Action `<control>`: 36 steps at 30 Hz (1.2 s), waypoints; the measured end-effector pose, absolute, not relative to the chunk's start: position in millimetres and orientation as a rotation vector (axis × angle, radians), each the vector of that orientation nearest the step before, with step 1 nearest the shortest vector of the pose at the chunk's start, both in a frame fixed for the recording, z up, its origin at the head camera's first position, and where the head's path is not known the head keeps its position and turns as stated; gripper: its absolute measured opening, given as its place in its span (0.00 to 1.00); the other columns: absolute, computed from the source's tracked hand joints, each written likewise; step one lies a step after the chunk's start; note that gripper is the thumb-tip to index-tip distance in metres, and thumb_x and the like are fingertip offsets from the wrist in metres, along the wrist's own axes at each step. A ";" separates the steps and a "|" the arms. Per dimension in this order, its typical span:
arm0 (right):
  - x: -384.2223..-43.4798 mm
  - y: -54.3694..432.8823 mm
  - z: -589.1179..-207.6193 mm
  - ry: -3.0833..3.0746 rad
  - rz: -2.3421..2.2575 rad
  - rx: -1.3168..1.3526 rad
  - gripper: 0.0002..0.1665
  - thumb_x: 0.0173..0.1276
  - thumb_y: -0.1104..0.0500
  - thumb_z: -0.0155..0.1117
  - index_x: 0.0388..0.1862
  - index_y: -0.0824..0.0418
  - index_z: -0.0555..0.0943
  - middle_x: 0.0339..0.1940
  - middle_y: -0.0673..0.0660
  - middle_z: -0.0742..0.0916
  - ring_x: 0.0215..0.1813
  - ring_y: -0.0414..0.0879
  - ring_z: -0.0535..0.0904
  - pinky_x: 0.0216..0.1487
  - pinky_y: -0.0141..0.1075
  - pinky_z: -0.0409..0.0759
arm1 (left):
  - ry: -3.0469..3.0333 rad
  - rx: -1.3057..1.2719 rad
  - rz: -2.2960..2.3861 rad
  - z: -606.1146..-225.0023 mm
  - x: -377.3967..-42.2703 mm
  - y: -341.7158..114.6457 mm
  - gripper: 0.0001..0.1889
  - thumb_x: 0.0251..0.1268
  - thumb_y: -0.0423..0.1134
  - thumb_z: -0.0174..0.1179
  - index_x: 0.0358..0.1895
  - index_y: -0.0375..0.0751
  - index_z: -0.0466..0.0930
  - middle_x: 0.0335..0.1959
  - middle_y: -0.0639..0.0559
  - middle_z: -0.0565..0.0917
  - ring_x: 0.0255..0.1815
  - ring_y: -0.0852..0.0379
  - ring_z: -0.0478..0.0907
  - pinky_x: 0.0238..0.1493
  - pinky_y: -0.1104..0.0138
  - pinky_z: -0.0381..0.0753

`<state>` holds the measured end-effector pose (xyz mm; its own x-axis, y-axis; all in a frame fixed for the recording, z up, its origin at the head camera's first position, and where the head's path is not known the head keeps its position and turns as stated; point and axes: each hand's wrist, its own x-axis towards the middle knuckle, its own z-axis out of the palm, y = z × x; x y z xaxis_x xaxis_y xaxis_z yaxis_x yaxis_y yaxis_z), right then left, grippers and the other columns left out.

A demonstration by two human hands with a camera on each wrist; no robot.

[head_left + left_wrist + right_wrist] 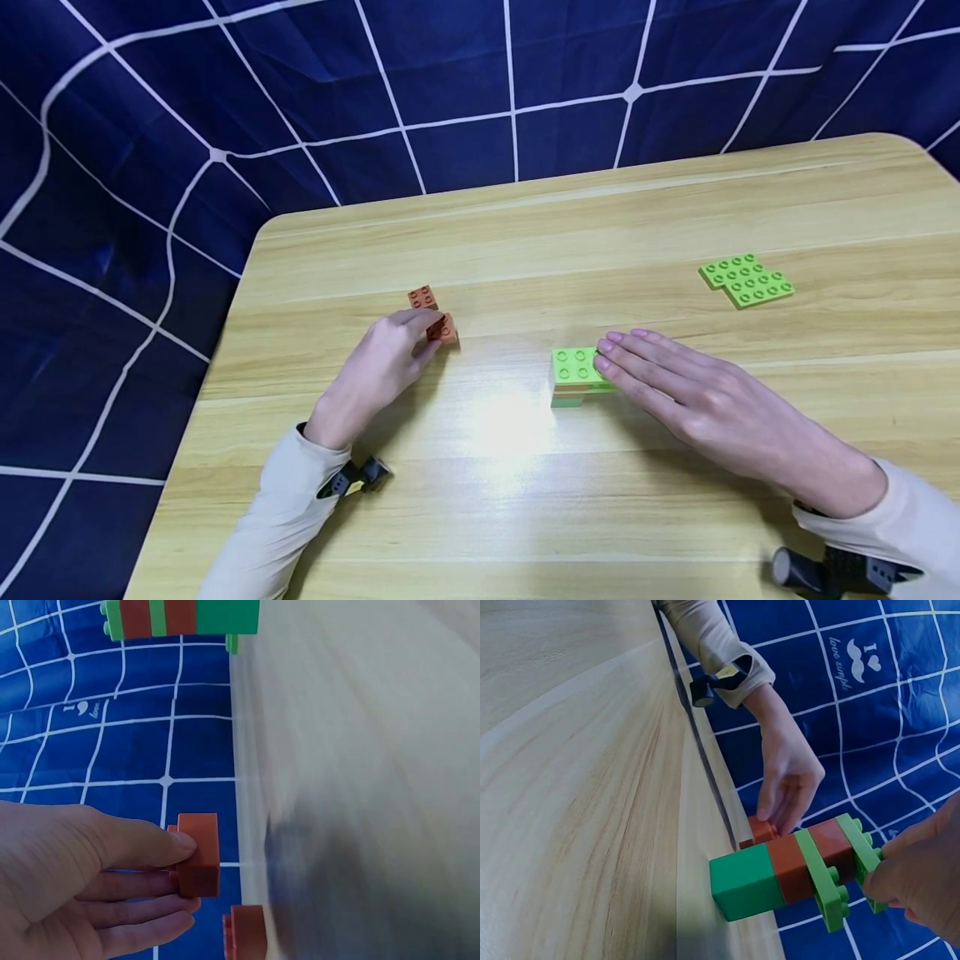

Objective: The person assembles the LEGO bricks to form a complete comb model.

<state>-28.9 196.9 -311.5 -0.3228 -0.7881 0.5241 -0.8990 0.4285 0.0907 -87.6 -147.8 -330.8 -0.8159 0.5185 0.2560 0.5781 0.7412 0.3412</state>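
Note:
My left hand (378,367) pinches an orange-red toy brick (199,855) between thumb and fingers. A second orange-red brick (422,297) sits just beyond it on the table. Near the middle stands a stack of toy bricks: a green brick (742,881) at the bottom, then orange-red bricks alternating with light green plates, the top light green plate (573,365) showing its studs. My right hand (697,400) holds the stack at this top plate. Its fingers lie extended over the plate's right part, and the thumb rests at the plate's edge in the right wrist view.
Light green studded plates (746,280) lie together on the right side of the wooden table (525,242). Dark blue cloth with white lines (457,92) hangs behind and to the left. Both wrists carry small black cameras (354,477).

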 end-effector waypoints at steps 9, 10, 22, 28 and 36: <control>-27.3 193.2 -314.6 -2.144 0.300 1.423 0.25 0.79 0.69 0.31 0.65 0.71 0.72 0.59 0.69 0.80 0.66 0.57 0.72 0.75 0.42 0.58 | -2.661 -1.028 -0.578 -321.8 -74.5 -137.1 0.14 0.58 0.28 0.66 0.47 0.28 0.81 0.45 0.39 0.85 0.47 0.46 0.83 0.51 0.63 0.83; -26.9 192.5 -315.1 -2.141 0.299 1.425 0.25 0.79 0.69 0.31 0.64 0.71 0.73 0.59 0.68 0.80 0.63 0.59 0.74 0.74 0.42 0.59 | -2.646 -1.041 -0.568 -320.9 -72.5 -136.0 0.14 0.58 0.28 0.66 0.47 0.28 0.81 0.45 0.39 0.85 0.48 0.46 0.82 0.51 0.63 0.83; -23.9 194.6 -308.2 -2.216 0.244 1.401 0.27 0.80 0.67 0.28 0.57 0.71 0.77 0.60 0.67 0.80 0.57 0.61 0.79 0.76 0.39 0.55 | -2.460 -1.193 -0.583 -297.0 -57.6 -105.3 0.16 0.58 0.30 0.67 0.49 0.28 0.82 0.46 0.40 0.84 0.49 0.48 0.81 0.53 0.66 0.82; -23.8 194.7 -307.7 -2.211 0.234 1.393 0.27 0.80 0.67 0.27 0.57 0.72 0.77 0.59 0.67 0.80 0.57 0.61 0.79 0.76 0.39 0.54 | -2.442 -1.255 -0.592 -286.4 -49.8 -93.8 0.16 0.60 0.31 0.65 0.51 0.29 0.81 0.48 0.41 0.84 0.51 0.49 0.81 0.56 0.66 0.80; -23.8 195.2 -309.0 -2.202 0.228 1.377 0.28 0.80 0.67 0.27 0.57 0.71 0.78 0.58 0.66 0.81 0.57 0.60 0.79 0.76 0.38 0.53 | -2.440 -1.262 -0.581 -281.3 -45.7 -88.9 0.16 0.61 0.32 0.65 0.52 0.30 0.81 0.49 0.42 0.84 0.52 0.50 0.81 0.57 0.66 0.79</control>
<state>-23.8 195.2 -309.0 -0.3415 -0.7855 0.5162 -0.8747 0.4666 0.1313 -45.7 -88.9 -281.3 -0.5516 0.6920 0.4658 0.8276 0.5237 0.2021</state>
